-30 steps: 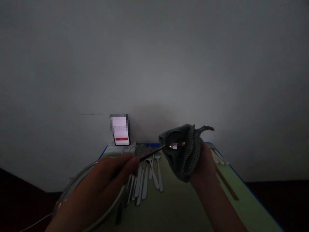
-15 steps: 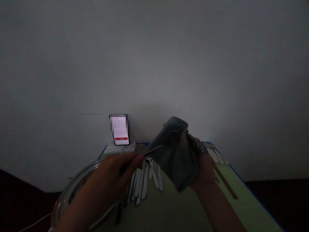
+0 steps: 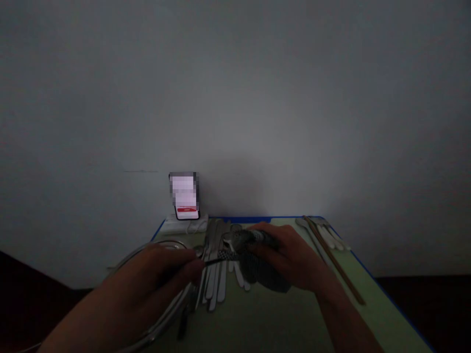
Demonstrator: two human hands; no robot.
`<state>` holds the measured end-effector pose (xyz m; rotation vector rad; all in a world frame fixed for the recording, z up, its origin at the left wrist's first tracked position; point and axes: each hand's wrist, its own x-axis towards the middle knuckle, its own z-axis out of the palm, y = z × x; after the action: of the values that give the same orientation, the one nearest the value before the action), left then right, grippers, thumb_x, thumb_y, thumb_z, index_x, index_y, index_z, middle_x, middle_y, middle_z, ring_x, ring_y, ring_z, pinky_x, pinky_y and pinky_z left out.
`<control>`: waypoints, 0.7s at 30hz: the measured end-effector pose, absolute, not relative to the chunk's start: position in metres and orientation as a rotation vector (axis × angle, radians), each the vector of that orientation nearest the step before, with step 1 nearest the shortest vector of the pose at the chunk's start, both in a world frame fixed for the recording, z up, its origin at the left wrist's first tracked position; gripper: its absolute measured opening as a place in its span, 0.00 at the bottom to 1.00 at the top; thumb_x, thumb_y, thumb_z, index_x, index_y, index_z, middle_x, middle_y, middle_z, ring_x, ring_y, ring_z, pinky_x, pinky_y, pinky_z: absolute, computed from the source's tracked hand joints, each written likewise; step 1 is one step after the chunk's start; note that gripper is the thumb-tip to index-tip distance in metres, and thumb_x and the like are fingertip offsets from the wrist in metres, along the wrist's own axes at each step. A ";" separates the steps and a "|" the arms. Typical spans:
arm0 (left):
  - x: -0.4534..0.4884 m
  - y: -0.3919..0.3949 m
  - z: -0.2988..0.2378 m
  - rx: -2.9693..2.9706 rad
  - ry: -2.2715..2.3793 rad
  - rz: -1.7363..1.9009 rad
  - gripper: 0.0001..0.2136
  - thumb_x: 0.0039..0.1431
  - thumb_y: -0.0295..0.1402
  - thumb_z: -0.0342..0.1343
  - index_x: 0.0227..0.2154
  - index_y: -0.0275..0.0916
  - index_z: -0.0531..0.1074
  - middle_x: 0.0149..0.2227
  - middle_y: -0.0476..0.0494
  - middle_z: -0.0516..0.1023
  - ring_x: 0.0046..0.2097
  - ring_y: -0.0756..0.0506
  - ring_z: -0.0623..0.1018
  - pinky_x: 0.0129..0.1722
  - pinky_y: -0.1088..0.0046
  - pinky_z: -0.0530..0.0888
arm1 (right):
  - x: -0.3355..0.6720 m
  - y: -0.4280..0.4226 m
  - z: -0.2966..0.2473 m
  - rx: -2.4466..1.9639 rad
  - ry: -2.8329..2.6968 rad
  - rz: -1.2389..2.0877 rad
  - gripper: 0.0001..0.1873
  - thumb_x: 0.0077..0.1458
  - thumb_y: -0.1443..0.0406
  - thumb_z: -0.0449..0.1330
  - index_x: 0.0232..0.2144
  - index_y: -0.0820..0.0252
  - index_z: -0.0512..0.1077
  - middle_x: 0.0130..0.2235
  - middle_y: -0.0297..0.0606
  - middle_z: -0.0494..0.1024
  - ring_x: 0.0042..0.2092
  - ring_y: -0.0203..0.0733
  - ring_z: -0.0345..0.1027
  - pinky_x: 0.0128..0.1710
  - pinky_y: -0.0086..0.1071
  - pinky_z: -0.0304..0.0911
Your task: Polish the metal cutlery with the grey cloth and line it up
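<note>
My left hand [image 3: 169, 269] is closed on the end of a spoon's thin dark handle [image 3: 215, 262], above the rim of the metal bowl. My right hand [image 3: 287, 250] is closed round a grey cloth [image 3: 263, 272] with a black-and-white checked edge. The cloth is folded over the far end of the spoon, so the spoon's head is hidden. Behind and below the cloth, several knives [image 3: 217, 279] with pale handles lie side by side on the green tabletop, with spoons [image 3: 239, 277] close to them.
A large round metal bowl [image 3: 158, 333] stands at the left, partly behind my left arm. A lit phone [image 3: 187, 196] leans on the wall beside a white packet [image 3: 172, 225]. Chopsticks [image 3: 342, 274], a long spoon [image 3: 316, 240] and several white-handled forks [image 3: 333, 240] lie along the right.
Both hands have come down. The cloth was spread open under the spoon's head; my right hand has now folded it round the spoon. My left hand has moved slightly left with the handle.
</note>
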<state>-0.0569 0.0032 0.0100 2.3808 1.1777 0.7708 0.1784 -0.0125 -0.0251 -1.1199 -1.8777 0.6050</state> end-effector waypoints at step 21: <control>0.019 0.016 -0.034 2.453 1.255 0.439 0.15 0.62 0.32 0.38 0.37 0.39 0.72 0.33 0.41 0.79 0.33 0.44 0.78 0.30 0.71 0.69 | 0.143 0.013 -0.047 -0.835 -0.567 1.065 0.17 0.49 0.53 0.57 0.34 0.60 0.69 0.30 0.35 0.76 0.31 0.38 0.69 0.32 0.32 0.64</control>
<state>0.0191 0.0165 -0.0343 2.4527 1.2554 0.4394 0.1430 0.0125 -0.0474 -0.8348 -0.5667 1.0651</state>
